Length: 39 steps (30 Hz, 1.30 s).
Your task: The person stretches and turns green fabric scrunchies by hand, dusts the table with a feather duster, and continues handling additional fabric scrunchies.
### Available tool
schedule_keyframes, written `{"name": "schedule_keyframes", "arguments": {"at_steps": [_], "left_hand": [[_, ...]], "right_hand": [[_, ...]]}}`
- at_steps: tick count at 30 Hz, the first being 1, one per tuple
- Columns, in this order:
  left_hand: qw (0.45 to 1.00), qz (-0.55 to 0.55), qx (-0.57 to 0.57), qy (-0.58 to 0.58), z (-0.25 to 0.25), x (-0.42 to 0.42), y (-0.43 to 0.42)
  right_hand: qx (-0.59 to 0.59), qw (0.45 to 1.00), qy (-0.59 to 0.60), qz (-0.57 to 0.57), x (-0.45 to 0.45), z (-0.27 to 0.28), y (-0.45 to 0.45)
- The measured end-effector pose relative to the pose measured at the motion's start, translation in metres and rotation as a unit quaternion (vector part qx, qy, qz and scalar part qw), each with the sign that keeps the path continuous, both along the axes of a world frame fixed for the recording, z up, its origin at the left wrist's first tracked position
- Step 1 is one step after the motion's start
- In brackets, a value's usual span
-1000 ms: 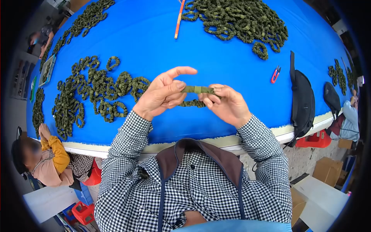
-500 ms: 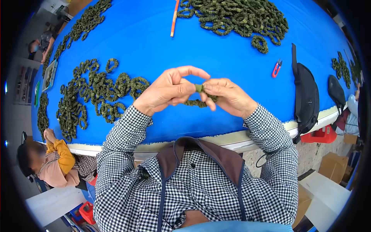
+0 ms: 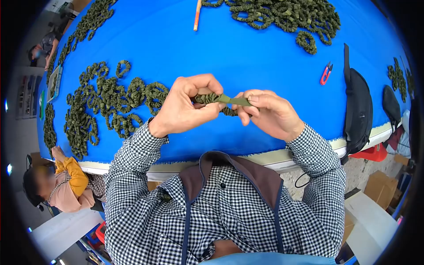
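Between my hands, above the blue table cover, is an olive-green scrunchie (image 3: pixel 207 98). My left hand (image 3: pixel 187 106) is closed around its gathered part, with the thumb and fingers pinching near a flat stretch of fabric. My right hand (image 3: pixel 271 111) pinches the other end of that flat stretch, which is pulled smooth between the two hands. Part of the ring hangs below, partly hidden behind my fingers. Left of my hands lies a spread of similar green scrunchies (image 3: pixel 108 95).
Another heap of scrunchies (image 3: pixel 287 17) lies at the far side beside an orange stick (image 3: pixel 197 17). Red thread snips (image 3: pixel 326 73) and a black bag (image 3: pixel 358 106) are on the right. A co-worker in a yellow sleeve (image 3: pixel 74 174) sits at the left edge.
The flat section of the scrunchie has been stretched out longer, with my right hand moved to the right. My left hand now shows more of the gathered fabric. The view has shifted slightly.
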State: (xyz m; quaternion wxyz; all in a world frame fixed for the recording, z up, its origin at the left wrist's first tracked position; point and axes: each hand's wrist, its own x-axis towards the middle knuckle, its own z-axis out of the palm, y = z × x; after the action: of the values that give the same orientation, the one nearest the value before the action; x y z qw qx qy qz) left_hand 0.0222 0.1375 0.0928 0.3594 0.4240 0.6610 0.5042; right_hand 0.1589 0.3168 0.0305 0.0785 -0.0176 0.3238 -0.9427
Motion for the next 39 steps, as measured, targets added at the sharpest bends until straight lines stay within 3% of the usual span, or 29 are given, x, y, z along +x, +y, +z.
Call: {"name": "schedule_keyframes", "arguments": {"at_steps": [2,6,12,16,24,28,31,33,37,39], "left_hand": [[1.000,-0.005,-0.007,-0.013,-0.002,0.002,0.000],[0.985,0.038,0.010,-0.170,-0.008,0.007,0.010],[0.991,-0.006,-0.018,-0.131,-0.021,0.001,0.013],[0.997,0.057,0.057,-0.006,-0.030,0.011,0.026],[0.998,0.052,0.025,0.018,-0.028,0.005,0.019],[0.998,0.064,0.011,-0.007,-0.033,0.013,0.008],[0.992,0.036,-0.023,-0.117,-0.022,0.021,0.009],[0.986,0.005,-0.035,-0.166,-0.015,0.024,0.009],[0.996,-0.017,-0.005,-0.089,-0.009,0.032,0.001],[0.998,-0.033,0.049,0.035,-0.018,0.027,-0.007]], "right_hand": [[-0.014,1.000,0.000,0.009,0.000,-0.003,0.000],[0.197,0.976,-0.092,-0.010,-0.010,0.005,-0.006],[0.118,0.991,-0.053,0.013,-0.008,-0.006,0.006],[0.097,0.991,-0.071,-0.060,-0.012,-0.011,-0.006],[0.027,0.999,-0.036,-0.028,-0.007,-0.015,0.001],[0.166,0.986,0.025,-0.005,-0.008,-0.018,0.003],[0.303,0.952,0.032,0.032,0.003,0.007,0.005],[0.303,0.950,0.063,0.035,0.006,0.009,-0.002],[0.212,0.974,0.074,0.001,0.017,0.008,-0.014],[0.188,0.980,0.071,0.006,0.024,0.015,-0.016]]}}
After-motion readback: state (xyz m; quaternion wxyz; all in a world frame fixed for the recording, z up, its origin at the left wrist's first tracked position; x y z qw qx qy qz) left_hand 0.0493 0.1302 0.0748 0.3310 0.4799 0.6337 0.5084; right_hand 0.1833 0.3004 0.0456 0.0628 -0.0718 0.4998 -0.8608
